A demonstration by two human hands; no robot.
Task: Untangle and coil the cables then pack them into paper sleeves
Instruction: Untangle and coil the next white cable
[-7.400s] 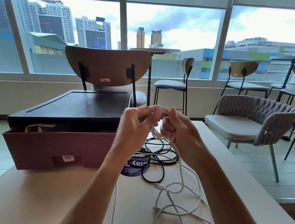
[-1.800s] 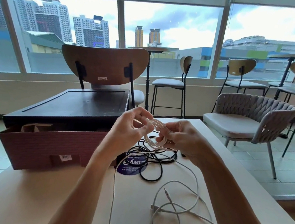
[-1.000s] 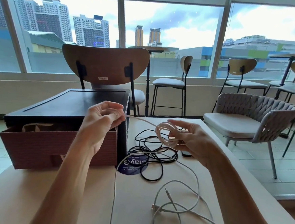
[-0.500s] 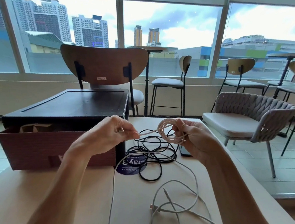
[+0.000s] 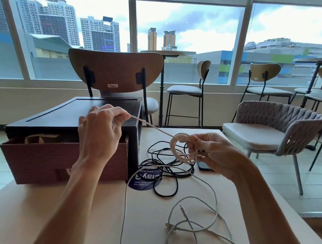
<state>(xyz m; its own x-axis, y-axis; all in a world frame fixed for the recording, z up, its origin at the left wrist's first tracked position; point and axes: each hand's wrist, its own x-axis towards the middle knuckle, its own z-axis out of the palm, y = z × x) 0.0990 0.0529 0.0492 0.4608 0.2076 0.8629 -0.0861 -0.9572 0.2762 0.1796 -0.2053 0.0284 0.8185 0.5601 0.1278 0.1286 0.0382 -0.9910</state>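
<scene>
Right grip [image 5: 213, 152] clutches pale cable coil [image 5: 181, 153] mid-frame above tabletop [image 5: 34, 208], left grip [image 5: 99, 130] pinches its taut tail; pulling too hard could spring loops loose onto tangled black cable [image 5: 164, 161] below.

Left hand [image 5: 99, 130] pulls pale cable [image 5: 152, 127] taut from coil [image 5: 183, 149] in right hand [image 5: 213, 153]

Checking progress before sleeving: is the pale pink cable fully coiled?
Partly: right hand grips loops of the pale pink cable; left hand pinches a straight stretch leading off.
</scene>
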